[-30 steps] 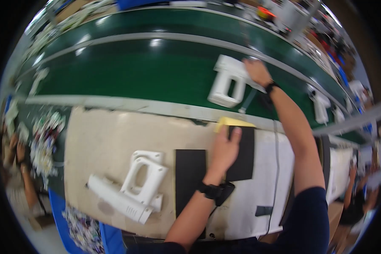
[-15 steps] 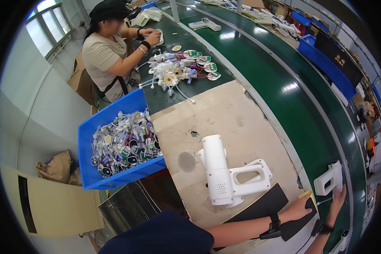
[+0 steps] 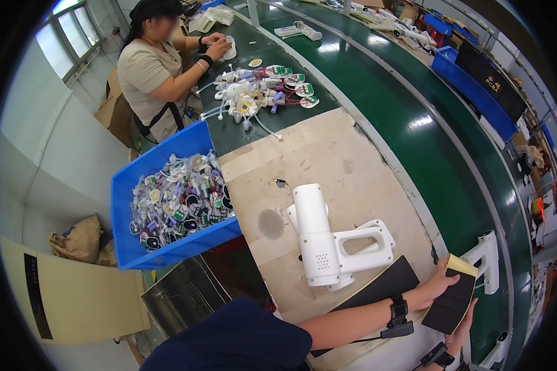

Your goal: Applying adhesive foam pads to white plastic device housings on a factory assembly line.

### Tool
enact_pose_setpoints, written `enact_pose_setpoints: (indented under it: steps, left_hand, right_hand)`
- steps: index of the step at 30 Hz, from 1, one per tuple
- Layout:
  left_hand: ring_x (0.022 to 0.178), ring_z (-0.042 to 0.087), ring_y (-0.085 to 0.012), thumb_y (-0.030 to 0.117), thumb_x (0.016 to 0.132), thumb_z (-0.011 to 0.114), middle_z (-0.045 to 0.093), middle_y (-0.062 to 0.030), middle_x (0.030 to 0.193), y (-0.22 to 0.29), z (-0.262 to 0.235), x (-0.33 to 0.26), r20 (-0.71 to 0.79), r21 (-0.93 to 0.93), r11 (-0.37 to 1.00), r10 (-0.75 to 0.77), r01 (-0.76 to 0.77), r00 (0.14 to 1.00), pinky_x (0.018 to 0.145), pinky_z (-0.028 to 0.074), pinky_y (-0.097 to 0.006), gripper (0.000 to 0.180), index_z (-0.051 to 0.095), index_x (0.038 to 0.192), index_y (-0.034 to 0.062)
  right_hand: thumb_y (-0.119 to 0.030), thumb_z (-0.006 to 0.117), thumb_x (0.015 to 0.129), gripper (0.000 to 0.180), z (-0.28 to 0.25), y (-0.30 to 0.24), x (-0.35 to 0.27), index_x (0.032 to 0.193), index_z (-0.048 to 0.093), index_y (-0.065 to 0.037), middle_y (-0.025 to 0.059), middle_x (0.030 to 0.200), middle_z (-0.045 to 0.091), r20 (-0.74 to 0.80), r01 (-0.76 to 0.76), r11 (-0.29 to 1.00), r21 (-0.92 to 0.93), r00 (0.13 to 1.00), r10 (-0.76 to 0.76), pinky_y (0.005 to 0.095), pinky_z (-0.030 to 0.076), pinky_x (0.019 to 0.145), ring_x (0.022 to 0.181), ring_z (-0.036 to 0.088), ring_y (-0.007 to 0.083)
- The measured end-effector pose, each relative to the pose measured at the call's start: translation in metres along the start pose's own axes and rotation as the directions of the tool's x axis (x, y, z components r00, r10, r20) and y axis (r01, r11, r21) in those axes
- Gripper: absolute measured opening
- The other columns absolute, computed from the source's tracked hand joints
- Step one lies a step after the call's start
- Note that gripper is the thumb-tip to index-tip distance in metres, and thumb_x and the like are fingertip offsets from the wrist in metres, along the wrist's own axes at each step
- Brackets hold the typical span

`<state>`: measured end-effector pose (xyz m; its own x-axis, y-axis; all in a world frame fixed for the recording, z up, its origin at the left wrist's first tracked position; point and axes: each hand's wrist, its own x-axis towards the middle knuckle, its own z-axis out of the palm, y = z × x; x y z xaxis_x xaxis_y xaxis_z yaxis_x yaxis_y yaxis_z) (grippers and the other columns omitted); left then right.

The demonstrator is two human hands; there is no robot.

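My left hand (image 3: 436, 288) is closed on the upper left edge of a black sheet (image 3: 447, 310) with a yellow border, raised at the board's right side. My right hand (image 3: 463, 329) is at the lower right edge of that sheet, its fingers partly hidden behind it. A second black sheet (image 3: 387, 283) lies flat under my left forearm. Beyond it, white gun-shaped housings (image 3: 317, 250) with loop handles lie stacked on the board. Another white housing (image 3: 489, 263) rests on the green conveyor, just past the raised sheet.
A blue bin (image 3: 120, 238) full of small wired parts stands left of the tan board (image 3: 254, 161). More wired assemblies (image 3: 247, 99) lie on the dark table ahead, where a co-worker (image 3: 158, 68) handles a white piece. The green conveyor (image 3: 408, 123) runs along the right, with a metal rail.
My left hand has lifted and tilted the black sheet. My right hand has left the white housing on the conveyor and come down to the sheet's edge.
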<state>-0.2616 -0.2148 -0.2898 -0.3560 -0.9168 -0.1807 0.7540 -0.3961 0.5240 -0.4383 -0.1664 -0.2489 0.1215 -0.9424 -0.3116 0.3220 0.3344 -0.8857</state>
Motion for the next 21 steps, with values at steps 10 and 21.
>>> enact_pose_setpoints:
  steps: [10,21]
  left_hand:
    - [0.131,0.039,-0.0321,0.03,0.099,0.055,0.04,-0.0218,0.138,0.013,-0.01,0.002,0.034,0.747,0.543,0.545,-0.383,0.838,0.112,0.028,-0.039,0.061,0.029,0.143,-0.0028]
    - [0.124,0.046,-0.0251,0.012,0.096,0.061,0.047,-0.0191,0.133,-0.01,0.003,0.002,0.147,0.826,0.384,0.561,-0.413,0.815,0.106,0.035,-0.036,0.054,0.031,0.139,-0.0002]
  right_hand:
    - [-0.023,0.064,0.093,0.05,0.011,0.025,0.003,0.133,0.05,0.003,0.0052,0.122,0.061,0.195,-0.044,0.942,-0.333,0.974,0.114,0.03,0.045,0.094,0.107,0.056,0.0145]
    - [-0.035,0.066,0.094,0.054,-0.022,0.021,-0.006,0.132,0.054,0.001,0.0062,0.122,0.063,0.32,0.047,0.91,-0.413,0.942,0.097,0.0292,0.045,0.097,0.107,0.058,0.0136]
